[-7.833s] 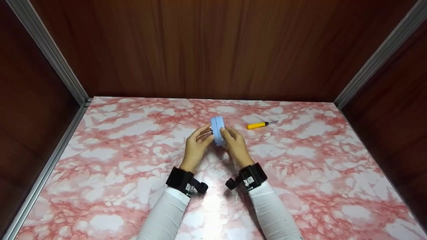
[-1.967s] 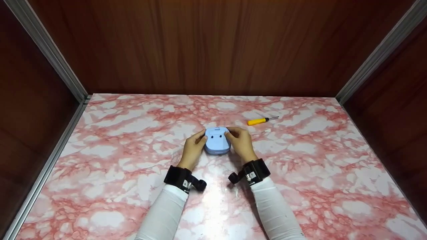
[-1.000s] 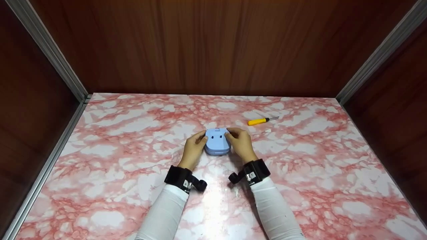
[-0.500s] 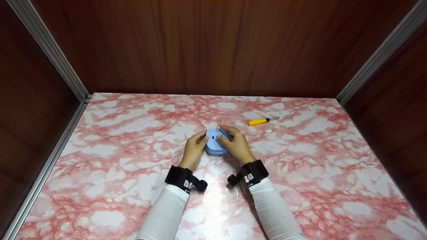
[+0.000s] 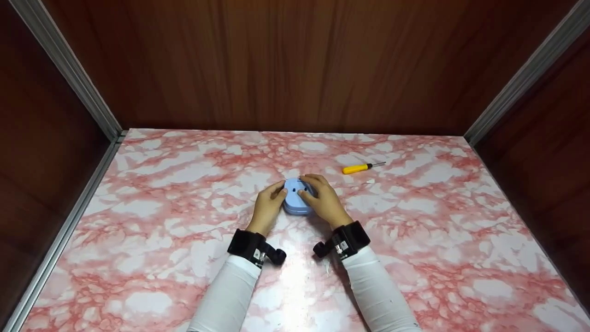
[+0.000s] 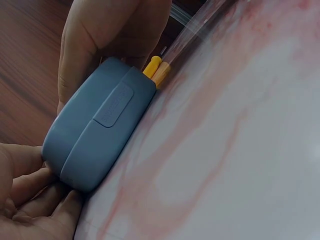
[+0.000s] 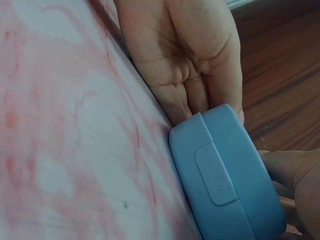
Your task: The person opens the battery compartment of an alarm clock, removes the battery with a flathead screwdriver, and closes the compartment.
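Observation:
A light blue rounded plastic case (image 5: 295, 203) with two black dots on its upper face lies flat on the table between the hands. In the left wrist view the closed seam and an embossed tab show on the case's (image 6: 95, 132) near side. The left hand (image 5: 267, 205) grips the case's left side, thumb near the top edge. Over its right part lies the right hand (image 5: 328, 203), thumb on the upper face beside the dots and fingers at the far edge. That hand hides the right side of the case from the head view.
A yellow-handled screwdriver (image 5: 356, 169) lies to the right and beyond the hands, with a small white scrap (image 5: 370, 181) close by. The pink and white marbled table (image 5: 161, 240) is bounded by a brown wood-grain back wall (image 5: 295, 69) and side walls.
Earlier the case was held up on edge; it was then laid flat. In the last second the right hand slid from its right edge over the top. The left hand has stayed in place.

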A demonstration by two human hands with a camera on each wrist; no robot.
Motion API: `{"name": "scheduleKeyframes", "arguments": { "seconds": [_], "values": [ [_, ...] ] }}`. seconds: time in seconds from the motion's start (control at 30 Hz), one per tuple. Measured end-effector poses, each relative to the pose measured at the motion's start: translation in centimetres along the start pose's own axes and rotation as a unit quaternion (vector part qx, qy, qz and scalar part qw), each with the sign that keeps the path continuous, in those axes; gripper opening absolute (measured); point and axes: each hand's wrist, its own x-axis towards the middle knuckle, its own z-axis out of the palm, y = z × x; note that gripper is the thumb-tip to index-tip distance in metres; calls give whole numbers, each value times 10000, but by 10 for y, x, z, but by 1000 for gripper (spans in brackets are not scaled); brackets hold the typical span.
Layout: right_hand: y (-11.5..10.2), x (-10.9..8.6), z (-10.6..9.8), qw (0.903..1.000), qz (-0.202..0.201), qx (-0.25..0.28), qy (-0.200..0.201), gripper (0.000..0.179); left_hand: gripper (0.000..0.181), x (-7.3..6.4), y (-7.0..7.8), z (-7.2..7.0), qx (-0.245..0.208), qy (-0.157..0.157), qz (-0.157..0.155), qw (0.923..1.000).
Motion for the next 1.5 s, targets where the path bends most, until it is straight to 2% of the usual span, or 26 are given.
{"name": "scheduleKeyframes", "arguments": {
  "seconds": [0.4, 0.77, 1.03, 1.27, 1.5],
  "values": [
    [-1, -1, 0, 9987, -171, -488, -21, 41, 41, 0, -1, 0, 68, -22, 57, 10000],
    [-1, 1, -1, 9994, -7, -338, -122, 39, 42, 1, -1, -1, -318, -139, -37, 9994],
    [-1, 1, -1, 9996, -152, -252, -46, 39, 41, 1, -3, 0, -219, -69, -7, 9997],
    [-2, 2, -3, 9993, -2, -356, -101, 40, 40, 1, -1, 0, -277, -18, -44, 9996],
    [-4, 2, -5, 9974, -224, -674, 109, 31, 41, 0, -2, 1, -347, -37, -59, 9994]
  ]
}}
